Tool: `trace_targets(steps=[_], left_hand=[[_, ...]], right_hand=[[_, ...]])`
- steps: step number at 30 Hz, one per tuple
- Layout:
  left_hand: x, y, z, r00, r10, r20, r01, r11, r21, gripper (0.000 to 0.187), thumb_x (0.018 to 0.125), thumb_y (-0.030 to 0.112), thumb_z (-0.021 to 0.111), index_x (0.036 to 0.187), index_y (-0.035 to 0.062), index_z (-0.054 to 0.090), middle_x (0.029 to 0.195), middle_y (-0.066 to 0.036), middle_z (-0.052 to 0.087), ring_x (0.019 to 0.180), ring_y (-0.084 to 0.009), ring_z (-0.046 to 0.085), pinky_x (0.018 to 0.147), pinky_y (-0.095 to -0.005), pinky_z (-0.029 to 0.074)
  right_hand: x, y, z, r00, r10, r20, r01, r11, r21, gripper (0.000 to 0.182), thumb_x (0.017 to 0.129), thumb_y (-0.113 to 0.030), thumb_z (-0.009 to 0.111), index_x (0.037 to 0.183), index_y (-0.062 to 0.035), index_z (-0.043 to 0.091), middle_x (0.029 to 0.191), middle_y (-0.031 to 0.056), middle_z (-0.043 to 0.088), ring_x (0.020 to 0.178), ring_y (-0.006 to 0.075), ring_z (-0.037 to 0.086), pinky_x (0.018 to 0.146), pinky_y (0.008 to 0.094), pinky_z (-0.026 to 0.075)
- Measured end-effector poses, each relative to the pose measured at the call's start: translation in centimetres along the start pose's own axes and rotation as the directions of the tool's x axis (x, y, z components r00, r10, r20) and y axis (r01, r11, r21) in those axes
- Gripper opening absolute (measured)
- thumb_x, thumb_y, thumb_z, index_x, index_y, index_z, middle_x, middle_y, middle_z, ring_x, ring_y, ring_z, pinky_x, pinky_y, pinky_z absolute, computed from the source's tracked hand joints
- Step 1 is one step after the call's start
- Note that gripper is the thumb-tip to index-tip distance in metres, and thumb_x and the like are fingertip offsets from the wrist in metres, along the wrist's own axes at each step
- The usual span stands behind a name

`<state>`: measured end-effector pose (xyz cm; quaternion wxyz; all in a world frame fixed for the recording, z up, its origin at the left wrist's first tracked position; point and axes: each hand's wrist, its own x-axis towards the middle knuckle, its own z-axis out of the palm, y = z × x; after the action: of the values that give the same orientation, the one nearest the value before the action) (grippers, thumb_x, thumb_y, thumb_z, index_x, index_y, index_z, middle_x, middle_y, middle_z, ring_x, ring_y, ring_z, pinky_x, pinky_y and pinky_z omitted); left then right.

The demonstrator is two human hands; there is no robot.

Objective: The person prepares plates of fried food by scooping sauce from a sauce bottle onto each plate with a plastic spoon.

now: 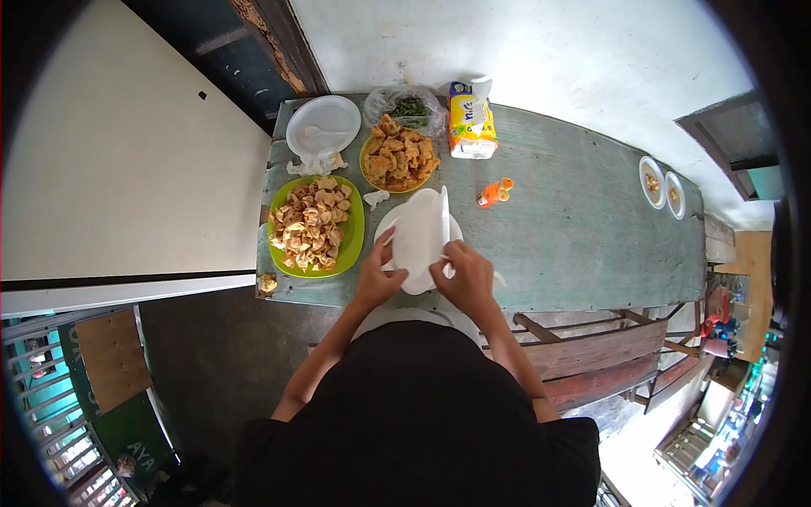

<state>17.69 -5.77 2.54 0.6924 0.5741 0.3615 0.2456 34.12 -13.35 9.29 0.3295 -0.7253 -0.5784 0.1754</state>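
Note:
A white foam food container is in front of my body at the near edge of the table, its lid tilted up along the right side. Beneath it lies a white plate, mostly covered. My left hand grips the container's left edge, thumb on the near side. On the opposite side my right hand has its fingers closed on the right edge, by the raised lid. To the left, a green plate bears a heap of folded fried dumplings. Beyond the container, fried fritters fill a yellow plate.
A white plate with a spoon, a plastic bag of green chillies, a yellow tissue pack and orange sauce bottles stand further back. Two small plates sit far right. A wooden bench is near right.

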Motion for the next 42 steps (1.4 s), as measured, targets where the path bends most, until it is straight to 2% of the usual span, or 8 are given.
trace_targets(steps=[7, 11, 13, 17, 20, 22, 31, 42], left_hand=[[0.8, -5.9, -4.4, 0.900, -0.436, -0.021, 0.383, 0.812, -0.440, 0.058, 0.076, 0.005, 0.052, 0.130, -0.0029, 0.033, 0.118, -0.013, 0.053, 0.106, -0.0181, 0.054, 0.086, -0.0299, 0.046], [1.1, -6.9, -3.0, 0.821, -0.568, -0.059, 0.549, 0.813, -0.197, 0.059, 0.077, 0.012, 0.056, 0.129, -0.0053, 0.034, 0.119, -0.017, 0.052, 0.107, -0.0229, 0.054, 0.089, -0.0341, 0.043], [1.0, -8.6, -1.5, 0.868, -0.092, -0.488, 0.273, 0.909, 0.315, 0.066, 0.077, 0.019, 0.062, 0.130, -0.0072, 0.033, 0.120, -0.021, 0.051, 0.111, -0.0284, 0.051, 0.092, -0.0391, 0.041], [1.4, -6.1, -0.2, 0.785, 0.333, -0.523, 0.231, 0.626, 0.745, 0.077, 0.077, 0.027, 0.068, 0.132, -0.0088, 0.028, 0.123, -0.023, 0.048, 0.116, -0.0324, 0.046, 0.096, -0.0440, 0.037], [1.6, -1.4, -0.1, 0.878, -0.077, -0.473, 0.143, 0.984, 0.106, 0.083, 0.079, 0.040, 0.065, 0.134, -0.0060, 0.024, 0.126, -0.021, 0.046, 0.119, -0.0318, 0.044, 0.093, -0.0461, 0.040], [1.1, 2.2, -0.4, 0.840, -0.491, 0.231, 0.490, 0.502, -0.713, 0.076, 0.084, 0.047, 0.053, 0.134, -0.0028, 0.026, 0.127, -0.018, 0.046, 0.116, -0.0304, 0.046, 0.088, -0.0475, 0.045], [0.5, 0.5, -2.3, 0.908, -0.192, 0.372, 0.416, 0.319, -0.852, 0.060, 0.073, 0.016, 0.046, 0.129, -0.0010, 0.038, 0.123, -0.016, 0.050, 0.112, -0.0290, 0.050, 0.099, -0.0423, 0.037], [1.6, 2.2, -8.5, 0.898, -0.308, -0.315, -0.087, 0.578, -0.812, 0.064, 0.066, 0.016, 0.050, 0.127, 0.0034, 0.040, 0.124, -0.013, 0.048, 0.115, -0.0309, 0.046, 0.097, -0.0478, 0.038]], right_hand=[[-0.4, 2.3, -4.6, 0.952, 0.123, -0.280, -0.157, 0.982, -0.105, 0.009, 0.069, -0.007, 0.059, 0.068, -0.0043, 0.051, 0.064, 0.0098, 0.052, 0.055, 0.0254, 0.054, 0.050, 0.0349, 0.042], [-0.8, 2.2, -6.8, 0.943, 0.178, -0.281, -0.212, 0.972, -0.097, 0.008, 0.069, -0.007, 0.060, 0.068, -0.0061, 0.052, 0.063, 0.0074, 0.051, 0.055, 0.0235, 0.053, 0.051, 0.0340, 0.041], [-0.8, 1.8, -7.2, 0.934, 0.178, -0.309, -0.208, 0.976, -0.069, 0.008, 0.069, -0.005, 0.060, 0.068, -0.0064, 0.052, 0.063, 0.0064, 0.051, 0.055, 0.0222, 0.052, 0.051, 0.0330, 0.041], [-0.7, -0.4, -7.0, 0.944, 0.055, -0.326, -0.078, 0.995, -0.060, 0.010, 0.067, -0.006, 0.063, 0.068, -0.0080, 0.054, 0.064, 0.0057, 0.053, 0.056, 0.0221, 0.054, 0.051, 0.0321, 0.042], [-0.5, -2.1, -5.7, 0.971, -0.073, -0.226, 0.049, 0.993, -0.107, 0.010, 0.067, -0.011, 0.065, 0.070, -0.0100, 0.056, 0.068, 0.0047, 0.055, 0.061, 0.0230, 0.057, 0.053, 0.0339, 0.045], [-0.4, -3.3, -4.7, 0.986, -0.154, -0.064, 0.146, 0.982, -0.116, 0.011, 0.068, -0.014, 0.066, 0.071, -0.0104, 0.057, 0.070, 0.0045, 0.055, 0.064, 0.0230, 0.058, 0.055, 0.0349, 0.045], [2.0, -4.8, -4.8, 0.943, -0.155, 0.294, 0.122, 0.984, 0.130, 0.006, 0.078, -0.015, 0.062, 0.082, -0.0099, 0.061, 0.080, 0.0051, 0.060, 0.073, 0.0245, 0.060, 0.061, 0.0347, 0.046], [4.9, 8.5, -0.1, 0.873, 0.477, -0.098, -0.307, 0.696, 0.649, 0.041, 0.099, -0.031, 0.032, 0.086, -0.0023, 0.059, 0.073, 0.0023, 0.057, 0.063, 0.0093, 0.047, 0.061, 0.0227, 0.040]])
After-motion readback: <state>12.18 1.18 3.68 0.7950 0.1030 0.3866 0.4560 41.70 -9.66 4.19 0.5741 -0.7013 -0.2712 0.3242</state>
